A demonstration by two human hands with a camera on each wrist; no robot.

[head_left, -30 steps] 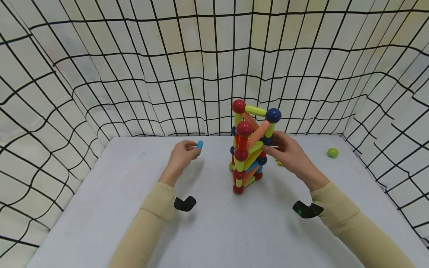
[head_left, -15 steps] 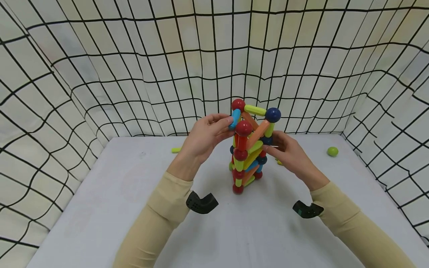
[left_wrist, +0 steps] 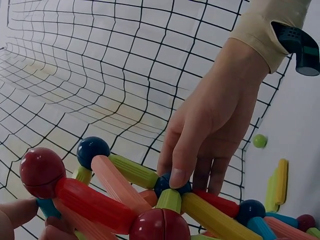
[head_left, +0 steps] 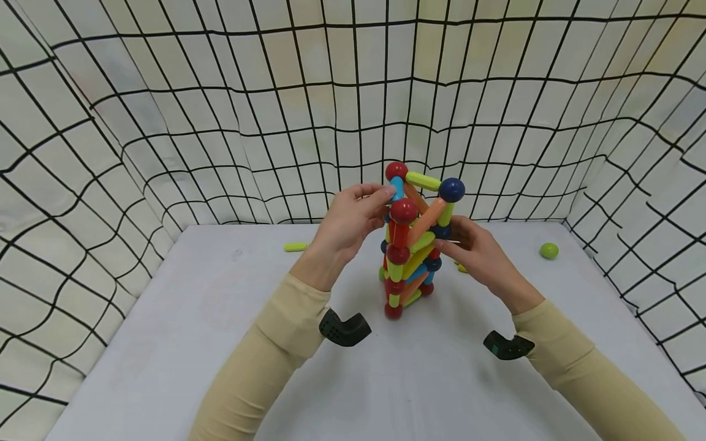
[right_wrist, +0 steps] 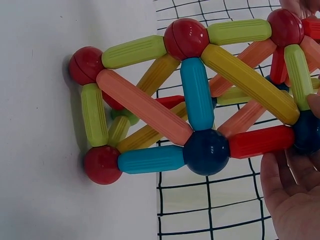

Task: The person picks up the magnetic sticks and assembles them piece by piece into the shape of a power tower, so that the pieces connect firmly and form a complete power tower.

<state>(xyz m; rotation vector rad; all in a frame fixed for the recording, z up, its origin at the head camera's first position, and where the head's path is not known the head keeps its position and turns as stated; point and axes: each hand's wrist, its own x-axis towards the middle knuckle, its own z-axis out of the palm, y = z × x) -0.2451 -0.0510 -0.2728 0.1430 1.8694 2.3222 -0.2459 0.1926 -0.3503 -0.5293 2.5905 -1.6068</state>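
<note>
A tall tower of coloured rods and balls [head_left: 398, 237] stands upright on the white table. At its top left, my left hand [head_left: 347, 229] pinches a short blue rod [head_left: 398, 187] between thumb and fingers. The rod spans the gap between the back red ball [head_left: 396, 171] and the front red ball [head_left: 404, 211]; whether it touches both is hard to tell. My right hand [head_left: 478, 254] holds the tower's right side, thumb and fingers around a dark blue ball [right_wrist: 307, 131] below the top level. Its thumb shows on that ball in the left wrist view.
A yellow-green rod [head_left: 295, 247] lies on the table behind my left forearm. A green ball [head_left: 549, 250] sits at the far right. Yellow [left_wrist: 282, 181] and green rods [left_wrist: 272, 192] lie beyond the tower. Black-grid white walls [head_left: 309, 122] border the table.
My left hand has carried the blue rod rightward and up from the table's left side to the tower top. The right hand keeps its hold, and the tower stays nearly still.
</note>
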